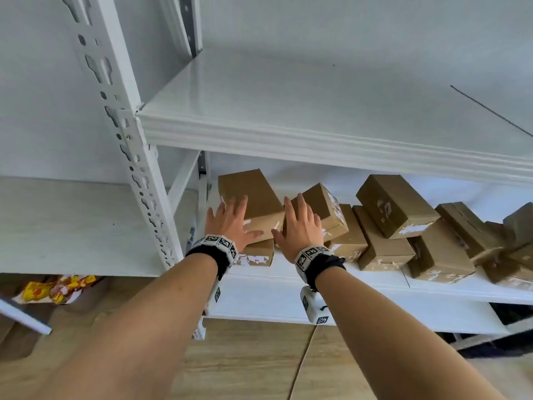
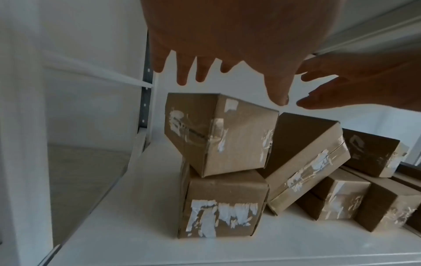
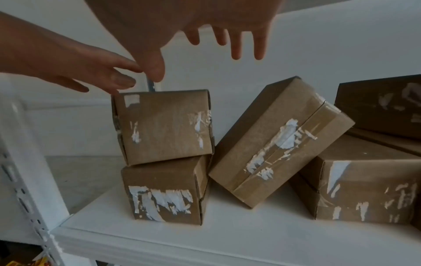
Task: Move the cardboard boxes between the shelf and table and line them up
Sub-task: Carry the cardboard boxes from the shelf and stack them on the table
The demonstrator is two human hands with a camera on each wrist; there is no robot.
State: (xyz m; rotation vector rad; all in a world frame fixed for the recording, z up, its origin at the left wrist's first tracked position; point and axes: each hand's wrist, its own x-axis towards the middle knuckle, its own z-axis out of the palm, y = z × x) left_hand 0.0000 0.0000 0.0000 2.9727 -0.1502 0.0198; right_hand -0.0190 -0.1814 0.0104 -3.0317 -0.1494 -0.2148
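Several brown cardboard boxes with torn white labels lie jumbled on the white lower shelf (image 1: 346, 277). At its left end one box (image 1: 249, 194) (image 2: 218, 133) (image 3: 164, 126) sits askew on top of another box (image 1: 256, 254) (image 2: 223, 203) (image 3: 166, 194). A tilted box (image 1: 320, 206) (image 2: 305, 158) (image 3: 280, 142) leans beside them. My left hand (image 1: 230, 220) (image 2: 205, 72) hovers over the top box with fingers spread and straight, holding nothing. My right hand (image 1: 300, 226) (image 3: 227, 41) reaches over the gap between top box and tilted box, fingers also spread.
An empty white shelf board (image 1: 317, 111) hangs just above the boxes. A perforated white upright (image 1: 127, 140) stands at the left. More boxes (image 1: 398, 209) run to the right along the shelf. Yellow packets (image 1: 54, 287) lie on the wooden floor at the lower left.
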